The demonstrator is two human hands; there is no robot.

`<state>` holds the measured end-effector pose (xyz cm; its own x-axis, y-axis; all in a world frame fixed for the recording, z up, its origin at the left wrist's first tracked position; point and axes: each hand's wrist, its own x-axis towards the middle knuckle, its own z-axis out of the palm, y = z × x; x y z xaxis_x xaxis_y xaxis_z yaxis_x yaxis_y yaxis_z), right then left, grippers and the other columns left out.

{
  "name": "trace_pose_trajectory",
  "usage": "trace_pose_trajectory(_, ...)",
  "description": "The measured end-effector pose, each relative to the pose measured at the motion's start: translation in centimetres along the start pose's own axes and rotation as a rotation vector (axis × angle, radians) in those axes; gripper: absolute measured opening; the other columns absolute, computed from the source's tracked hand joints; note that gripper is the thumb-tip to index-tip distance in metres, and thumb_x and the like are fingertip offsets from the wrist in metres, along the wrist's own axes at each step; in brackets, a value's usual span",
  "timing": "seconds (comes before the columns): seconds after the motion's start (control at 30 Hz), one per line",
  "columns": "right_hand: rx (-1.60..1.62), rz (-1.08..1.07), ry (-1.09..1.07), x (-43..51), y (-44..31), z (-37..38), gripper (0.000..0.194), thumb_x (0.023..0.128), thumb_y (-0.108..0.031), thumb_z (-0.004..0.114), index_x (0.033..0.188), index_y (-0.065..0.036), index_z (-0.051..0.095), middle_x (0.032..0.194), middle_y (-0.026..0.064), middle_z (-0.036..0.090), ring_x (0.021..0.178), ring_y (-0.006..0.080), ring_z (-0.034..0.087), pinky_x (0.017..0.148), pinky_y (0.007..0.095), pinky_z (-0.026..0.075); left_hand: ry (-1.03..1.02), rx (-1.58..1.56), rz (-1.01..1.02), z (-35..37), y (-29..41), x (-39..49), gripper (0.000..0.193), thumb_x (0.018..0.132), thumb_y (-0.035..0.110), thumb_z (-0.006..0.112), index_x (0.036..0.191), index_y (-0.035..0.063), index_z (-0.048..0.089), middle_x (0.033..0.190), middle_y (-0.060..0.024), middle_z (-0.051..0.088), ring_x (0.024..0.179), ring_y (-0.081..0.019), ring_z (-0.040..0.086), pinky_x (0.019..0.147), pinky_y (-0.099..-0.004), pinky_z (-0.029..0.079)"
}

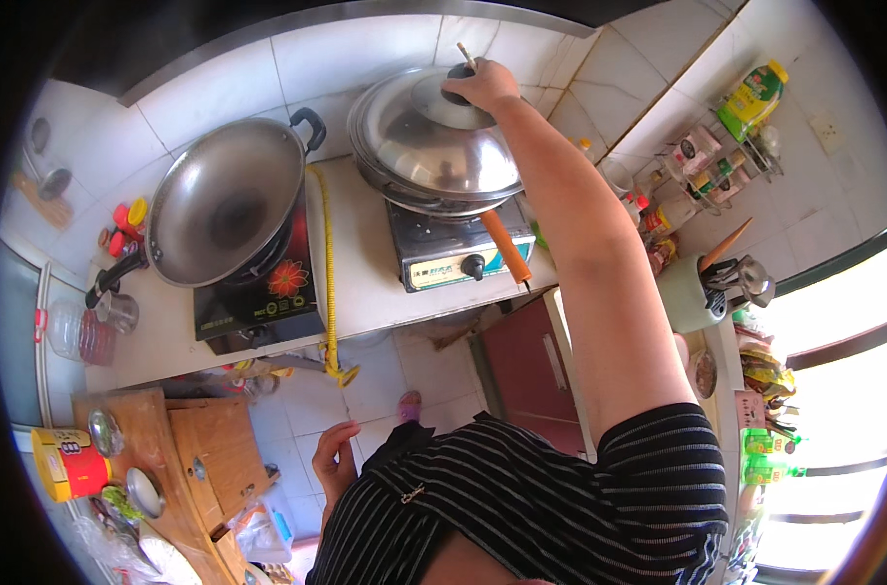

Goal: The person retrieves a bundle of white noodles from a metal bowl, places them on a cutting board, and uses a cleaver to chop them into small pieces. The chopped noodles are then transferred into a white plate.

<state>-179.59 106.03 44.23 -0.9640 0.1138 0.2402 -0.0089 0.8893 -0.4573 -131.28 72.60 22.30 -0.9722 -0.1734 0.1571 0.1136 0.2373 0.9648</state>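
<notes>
My right hand [489, 86] grips the dark knob [458, 79] of a domed metal lid [428, 139]. A short light stick [465, 53] sticks up beside the fingers; I cannot tell if it is fixed to the knob. The lid rests on a metal wok [392, 191] that stands on a single-burner gas stove [450, 248]. The wok's orange handle [507, 248] points towards me over the stove's front. My left hand [336, 459] hangs low beside my body, loosely curled with nothing in it.
To the left, an uncovered wok [227, 205] sits on a black induction cooker [260, 307]. A yellow hose [326, 256] runs down over the counter edge. Bottles [666, 216] and a pale-green utensil holder [688, 292] line the right side. A wooden cabinet [209, 446] stands at lower left.
</notes>
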Motion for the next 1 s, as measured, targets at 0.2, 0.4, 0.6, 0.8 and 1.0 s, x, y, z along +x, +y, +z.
trace_pose_trajectory(0.2,-0.006,0.05,-0.003,0.4,-0.4,2.2,0.063,0.066,-0.049,0.076,0.111,-0.006,0.07,0.109,0.0121,0.07,0.102,0.0262,0.067,0.091,0.0377,0.053,-0.077,0.019,-0.001,0.3,1.2,2.2,0.032,0.082,-0.017,0.053,0.097,0.004,0.07,0.103,-0.0123,0.07,0.099,-0.0252,0.067,0.088,-0.0339,0.05)
trace_pose_trajectory(0.4,-0.024,0.051,0.001,0.5,1.4,2.4,0.066,0.067,-0.056,0.079,0.108,-0.006,0.07,0.109,0.0161,0.07,0.104,0.0295,0.067,0.091,0.0396,0.053,-0.197,0.027,0.068,1.8,1.1,4.5,0.034,0.081,-0.017,0.052,0.1,0.0043,0.07,0.103,-0.0127,0.07,0.1,-0.0257,0.066,0.09,-0.0341,0.05)
trace_pose_trajectory(0.6,0.11,0.056,0.208,-7.5,-0.6,-2.1,0.064,0.078,-0.052,0.075,0.12,-0.007,0.059,0.116,0.0177,0.064,0.108,0.0334,0.063,0.094,0.0431,0.05,-0.454,-0.086,0.014,3.6,-1.8,5.1,0.024,0.09,-0.009,0.053,0.106,0.001,0.067,0.111,-0.0128,0.067,0.103,-0.0225,0.064,0.092,-0.033,0.05)
trace_pose_trajectory(0.8,0.395,-0.206,0.232,-32.3,4.5,-6.5,0.027,0.087,-0.032,0.065,0.086,-0.004,0.065,0.079,0.0205,0.063,0.075,0.0389,0.064,0.068,0.0469,0.053,-0.814,-0.145,-0.271,9.8,-0.9,6.7,0.023,0.1,0.008,0.054,0.118,-0.0027,0.063,0.117,-0.0116,0.065,0.102,-0.0166,0.062,0.092,-0.0283,0.05)
trace_pose_trajectory(1.0,0.136,0.122,0.414,-57.8,12.1,-11.6,0.018,0.092,-0.025,0.064,0.093,-0.007,0.066,0.089,0.0118,0.059,0.072,0.0322,0.062,0.063,0.0412,0.053,-1.285,-0.041,-0.576,21.6,10.5,0.8,0.032,0.103,0.025,0.053,0.122,0.0004,0.063,0.107,-0.0088,0.068,0.097,-0.0126,0.064,0.088,-0.0273,0.052)
